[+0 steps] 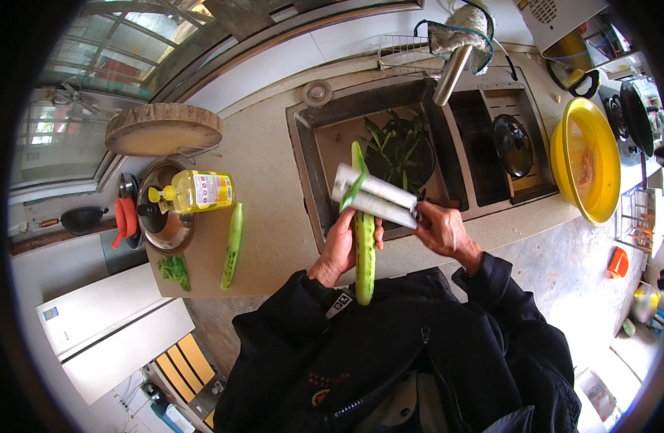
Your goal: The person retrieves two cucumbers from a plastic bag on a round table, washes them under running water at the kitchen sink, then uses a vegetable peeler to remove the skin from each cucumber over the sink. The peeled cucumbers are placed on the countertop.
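Note:
My left hand [338,248] grips a long green gourd [365,265] around its middle, its near end pointing at my jacket. In my right hand [445,230] is the handle of a slotted metal peeling knife [388,212]. The broad blade lies across the gourd's upper part, with a strip of green peel [354,190] curling over it. Behind the hands, dark green peelings or leaves [399,149] lie in the sink [332,138], seemingly in a dark round vessel. A second gourd [232,246], pale and streaked green, rests on the counter at left.
A yellow soap bottle [204,191] stands near a steel bowl [185,230]. Behind them is a round wooden chopping block [164,127]. A cloth-wrapped faucet [453,73] overhangs the sink. At right are a black lid [512,145] and a yellow basin [560,162]. Greens [173,270] lie at the counter's edge.

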